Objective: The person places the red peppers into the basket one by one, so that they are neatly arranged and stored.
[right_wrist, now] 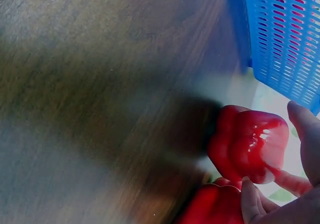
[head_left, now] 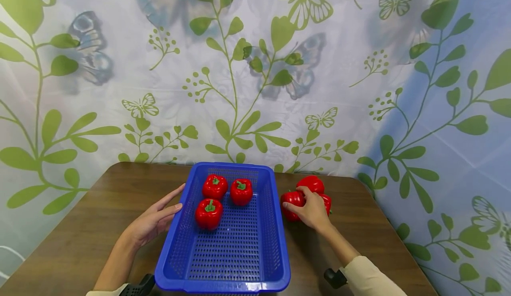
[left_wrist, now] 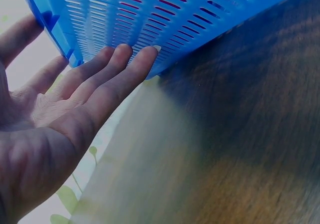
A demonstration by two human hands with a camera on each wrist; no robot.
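A blue plastic basket with slotted walls stands on the table, holding three red bell peppers: one at the back left, one at the back right and one in front. My left hand touches the basket's left side with its fingers extended, also seen in the left wrist view. Right of the basket, my right hand holds a red bell pepper between thumb and fingers. Two more red bell peppers lie beside it, one behind and one partly hidden by the hand.
The brown wooden table extends on both sides of the basket. A patterned curtain with green leaves and butterflies hangs behind the table and along its right side. Dark wrist devices sit at both sleeves.
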